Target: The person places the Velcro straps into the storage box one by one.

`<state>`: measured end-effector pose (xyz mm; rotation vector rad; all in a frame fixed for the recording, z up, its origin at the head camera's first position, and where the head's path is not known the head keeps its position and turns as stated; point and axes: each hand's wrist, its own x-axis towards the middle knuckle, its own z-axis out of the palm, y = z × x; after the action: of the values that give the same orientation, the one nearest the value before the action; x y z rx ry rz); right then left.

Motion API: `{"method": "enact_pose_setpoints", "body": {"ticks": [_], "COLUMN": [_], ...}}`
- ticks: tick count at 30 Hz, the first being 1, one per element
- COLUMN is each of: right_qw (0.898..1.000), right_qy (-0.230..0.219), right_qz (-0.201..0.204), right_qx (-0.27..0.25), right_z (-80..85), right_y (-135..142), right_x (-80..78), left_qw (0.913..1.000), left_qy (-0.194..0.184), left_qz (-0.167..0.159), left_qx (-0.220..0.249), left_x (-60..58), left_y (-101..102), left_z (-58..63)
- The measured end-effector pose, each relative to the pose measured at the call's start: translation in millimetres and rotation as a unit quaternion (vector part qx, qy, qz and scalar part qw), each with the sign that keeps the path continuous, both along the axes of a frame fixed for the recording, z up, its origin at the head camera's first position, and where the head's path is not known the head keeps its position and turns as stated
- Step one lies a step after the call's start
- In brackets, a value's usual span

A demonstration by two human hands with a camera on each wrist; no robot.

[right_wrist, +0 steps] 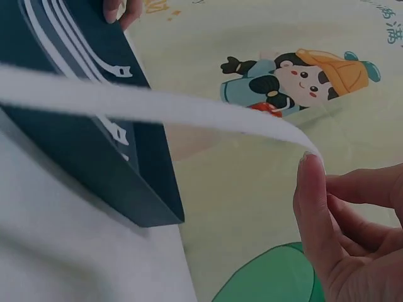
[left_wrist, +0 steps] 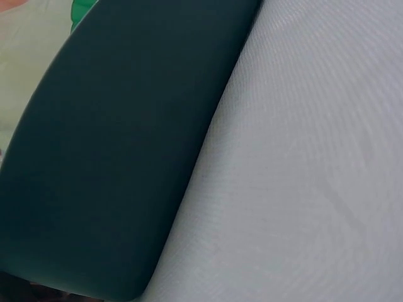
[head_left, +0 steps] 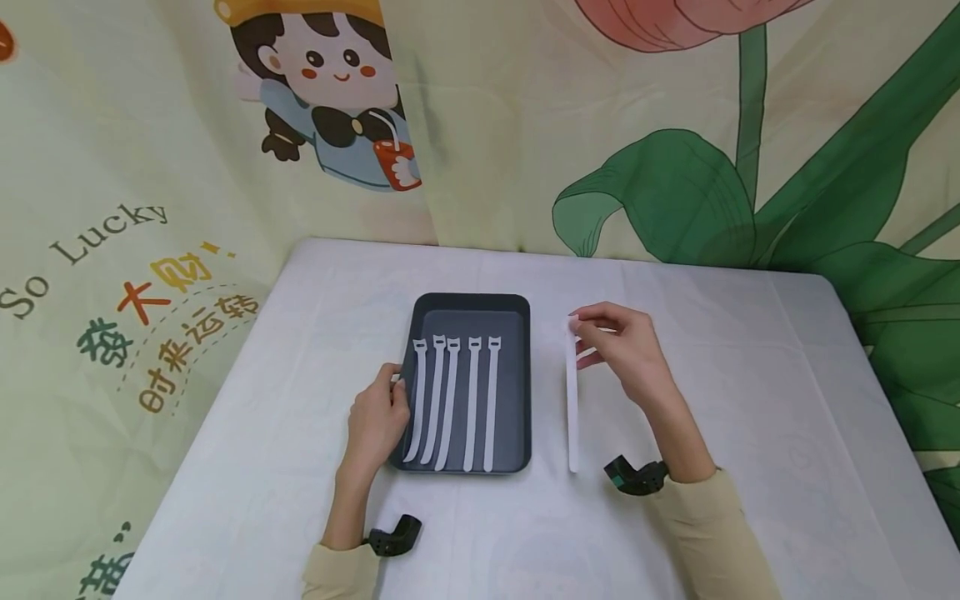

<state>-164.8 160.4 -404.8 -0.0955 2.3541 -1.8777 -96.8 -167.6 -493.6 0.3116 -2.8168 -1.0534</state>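
A dark grey tray (head_left: 472, 321) lies on the table, with several white cable ties (head_left: 472, 408) side by side in it, their slotted heads toward the far end. My left hand (head_left: 378, 421) grips the tray's left edge, thumb at the rim. In the left wrist view only the tray's dark outer wall (left_wrist: 119, 138) shows, the hand itself out of sight. To the right of the tray, my right hand (head_left: 626, 354) pinches one more white cable tie (head_left: 572, 408) by its far end between thumb and index finger. The right wrist view shows this tie bending down from the fingertips (right_wrist: 310, 165).
A white cloth (head_left: 757, 417) covers the table. Behind it hangs a printed curtain (head_left: 495, 125) with a cartoon figure and large green leaves. Black wrist cameras (head_left: 633, 477) sit on both forearms, the right one close over the cloth.
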Motion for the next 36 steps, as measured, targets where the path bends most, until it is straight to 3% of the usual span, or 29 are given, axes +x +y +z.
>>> {"method": "enact_pose_setpoints", "body": {"ticks": [10, 18, 24, 29, 32, 36], "right_qw": [0.999, 0.996, 0.996, 0.998, 0.998, 0.990], "right_qy": [0.001, -0.009, -0.011, 0.003, 0.037, 0.090], "right_qz": [0.020, 0.015, 0.027, 0.038, 0.044, 0.048], "right_qx": [-0.048, -0.088, -0.087, -0.042, 0.020, 0.097], "right_z": [1.6, -23.2, -40.6, -50.3, -55.4, -59.6], "right_y": [-32.6, -56.9, -67.5, -71.7, -73.6, -75.5], "right_x": [-6.0, -14.9, -16.3, -16.7, -17.1, -17.5], "left_qw": [1.0000, 1.0000, 1.0000, 0.9999, 0.9999, 0.9999], "left_qy": [0.003, -0.002, 0.005, 0.007, 0.008, 0.008], "left_qz": [0.002, 0.004, -0.001, -0.002, -0.002, 0.001], "left_qx": [0.002, 0.001, 0.007, 0.008, 0.009, 0.008], "left_x": [-0.7, -0.7, 0.3, 0.3, 0.3, 0.9], "left_y": [-0.8, -0.1, -0.2, -0.2, -0.2, -0.5], "left_z": [-0.9, -0.8, -0.7, -1.1, -1.3, -1.1]}}
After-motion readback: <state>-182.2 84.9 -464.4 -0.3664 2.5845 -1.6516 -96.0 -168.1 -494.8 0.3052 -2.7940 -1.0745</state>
